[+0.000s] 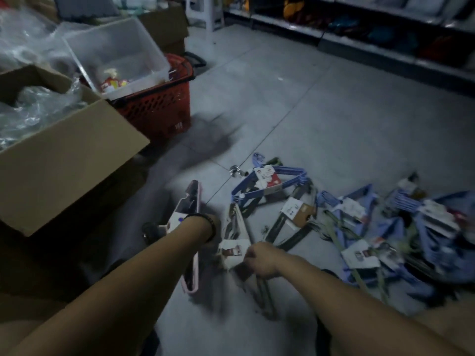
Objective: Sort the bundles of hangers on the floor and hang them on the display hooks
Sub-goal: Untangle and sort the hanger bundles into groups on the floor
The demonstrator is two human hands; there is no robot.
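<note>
Several bundles of hangers lie on the grey tiled floor. A pink bundle (189,209) lies under my left forearm. A pale bundle with a paper label (235,235) lies between my hands. My right hand (261,259) grips this pale bundle at its label, fingers curled. My left hand (214,233), with a dark bracelet on its wrist, is mostly hidden behind the wrist and reaches down beside the same bundle; its fingers cannot be made out. A blue bundle (270,181) and a dark green bundle (295,217) lie further off. A blurred heap of blue bundles (411,227) spreads to the right.
An open cardboard box (69,160) with plastic wrap stands at the left. Behind it a red shopping basket (159,104) carries a clear plastic bin (115,52). Stocked shelves (372,27) run along the back right. A white stool (204,11) stands at the far end.
</note>
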